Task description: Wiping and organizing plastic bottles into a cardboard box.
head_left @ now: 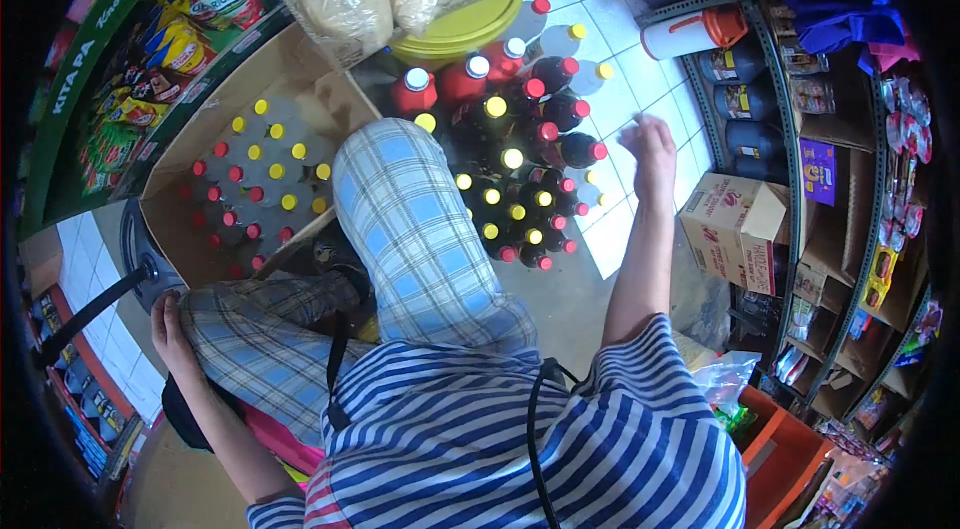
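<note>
My right hand (652, 144) is raised over the white tiles, to the right of the bottles. Its fingers are loosely bent, slightly blurred, with nothing visible in them. The nearest bottles are dark ones with red caps (580, 151). More dark bottles with yellow caps (512, 159) crowd in front of my raised knee. Behind them stand red bottles with white caps (415, 94). My left hand (172, 329) rests against my other knee, fingers extended and holding nothing. Beyond it, a cardboard box (165, 229) contains many clear bottles with yellow or red caps (277, 171).
Bagged goods (335, 4) sit in a carton at the top, beside a yellow round lid (465, 29). Shelves line the right, with a brown carton (735, 229) in front and a white-and-orange jug (695, 32) above. Snack packets (190, 44) fill a green rack at the left.
</note>
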`<state>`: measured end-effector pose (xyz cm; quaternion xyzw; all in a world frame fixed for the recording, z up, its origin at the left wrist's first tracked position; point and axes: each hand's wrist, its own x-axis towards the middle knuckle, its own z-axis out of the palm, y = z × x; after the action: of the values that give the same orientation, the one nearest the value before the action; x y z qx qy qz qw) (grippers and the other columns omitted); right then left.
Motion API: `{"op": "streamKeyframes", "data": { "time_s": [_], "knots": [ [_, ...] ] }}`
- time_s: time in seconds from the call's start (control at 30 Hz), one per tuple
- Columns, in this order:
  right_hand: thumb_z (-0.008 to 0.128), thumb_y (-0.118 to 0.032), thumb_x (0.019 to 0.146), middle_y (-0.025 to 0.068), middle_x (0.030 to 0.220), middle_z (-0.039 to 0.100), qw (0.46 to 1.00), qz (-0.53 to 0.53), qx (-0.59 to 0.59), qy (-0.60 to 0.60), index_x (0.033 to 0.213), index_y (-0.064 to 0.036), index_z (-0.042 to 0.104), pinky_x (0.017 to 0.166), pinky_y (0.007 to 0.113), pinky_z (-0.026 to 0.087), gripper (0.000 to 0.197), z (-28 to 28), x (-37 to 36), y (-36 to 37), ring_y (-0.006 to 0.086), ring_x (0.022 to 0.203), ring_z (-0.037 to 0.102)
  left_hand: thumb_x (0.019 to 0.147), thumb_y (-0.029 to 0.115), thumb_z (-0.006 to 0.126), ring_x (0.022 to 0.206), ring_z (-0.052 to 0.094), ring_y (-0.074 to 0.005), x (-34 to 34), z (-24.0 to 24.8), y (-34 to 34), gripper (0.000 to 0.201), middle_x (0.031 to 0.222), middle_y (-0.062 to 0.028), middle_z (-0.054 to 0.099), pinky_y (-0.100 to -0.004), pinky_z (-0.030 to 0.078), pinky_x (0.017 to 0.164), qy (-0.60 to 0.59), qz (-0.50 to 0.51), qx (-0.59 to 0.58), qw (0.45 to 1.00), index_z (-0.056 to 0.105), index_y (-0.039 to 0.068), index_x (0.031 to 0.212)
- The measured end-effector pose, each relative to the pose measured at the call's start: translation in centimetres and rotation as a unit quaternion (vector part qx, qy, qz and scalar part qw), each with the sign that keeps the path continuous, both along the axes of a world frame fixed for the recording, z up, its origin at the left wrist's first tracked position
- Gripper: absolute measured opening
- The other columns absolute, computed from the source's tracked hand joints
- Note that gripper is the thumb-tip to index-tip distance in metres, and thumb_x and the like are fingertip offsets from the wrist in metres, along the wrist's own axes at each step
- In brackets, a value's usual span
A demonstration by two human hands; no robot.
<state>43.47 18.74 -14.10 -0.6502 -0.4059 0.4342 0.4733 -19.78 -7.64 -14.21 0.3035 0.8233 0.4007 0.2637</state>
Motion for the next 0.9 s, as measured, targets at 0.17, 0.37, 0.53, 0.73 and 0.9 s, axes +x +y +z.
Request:
{"op": "streamKeyframes", "data": {
  "time_s": [0.17, 0.37, 0.53, 0.73, 0.9],
  "knots": [
    [0.06, -0.013, 0.078, 0.014, 0.122, 0.047, 0.82, 0.107, -0.147, -0.543, 0.12, -0.016, 0.047, 0.09, 0.041, 0.041, 0.044, -13.5, 9.1, -5.6, 0.0314, 0.11, 0.047, 0.09, 0.027, 0.051, 0.087, 0.052, -0.013, 1.9, 1.0, 1.6, 0.03, 0.092, -0.0048, 0.059, -0.0252, 0.039, 0.081, 0.0, 0.013, -0.038, 0.999, 0.059, 0.0, 0.099],
    [0.059, -0.013, 0.079, 0.0112, 0.144, 0.017, 0.722, 0.221, -0.356, -0.551, 0.14, -0.0318, 0.01, 0.096, 0.043, 0.039, 0.08, -17.8, 8.4, -6.2, 0.0353, 0.126, 0.031, 0.089, 0.03, 0.052, 0.088, 0.051, -0.0136, 1.5, 1.6, 1.8, 0.032, 0.093, -0.005, 0.059, -0.0262, 0.039, 0.082, 0.022, 0.013, -0.076, 0.997, 0.06, 0.0, 0.098],
    [0.062, -0.01, 0.077, 0.0167, 0.123, 0.041, 0.728, 0.223, -0.372, -0.531, 0.139, -0.0296, 0.008, 0.088, 0.044, 0.045, 0.085, -19.8, 9.4, -6.3, 0.0374, 0.11, 0.047, 0.088, 0.029, 0.053, 0.091, 0.052, -0.015, 2.1, 1.7, 2.2, 0.033, 0.096, -0.0066, 0.06, -0.0266, 0.038, 0.084, 0.024, 0.031, -0.084, 0.996, 0.06, -0.001, 0.101],
    [0.064, -0.01, 0.076, 0.0153, 0.114, 0.045, 0.753, 0.177, -0.302, -0.558, 0.139, -0.025, 0.015, 0.085, 0.042, 0.045, 0.081, -20.4, 9.7, -6.2, 0.0347, 0.102, 0.05, 0.088, 0.03, 0.054, 0.089, 0.051, -0.0129, 1.5, 1.2, 1.6, 0.034, 0.095, -0.0051, 0.059, -0.0251, 0.038, 0.083, 0.005, 0.038, -0.074, 0.997, 0.06, -0.001, 0.101],
    [0.064, -0.009, 0.075, 0.0125, 0.11, 0.046, 0.744, 0.22, -0.263, -0.573, 0.135, -0.0249, 0.025, 0.083, 0.041, 0.046, 0.073, -20.9, 10.2, -6.6, 0.0318, 0.103, 0.048, 0.088, 0.028, 0.053, 0.087, 0.05, -0.0119, 1.3, 1.4, 2.0, 0.032, 0.094, -0.0036, 0.058, -0.0243, 0.039, 0.081, 0.009, 0.03, -0.077, 0.997, 0.059, 0.0, 0.101]
  ]
}}
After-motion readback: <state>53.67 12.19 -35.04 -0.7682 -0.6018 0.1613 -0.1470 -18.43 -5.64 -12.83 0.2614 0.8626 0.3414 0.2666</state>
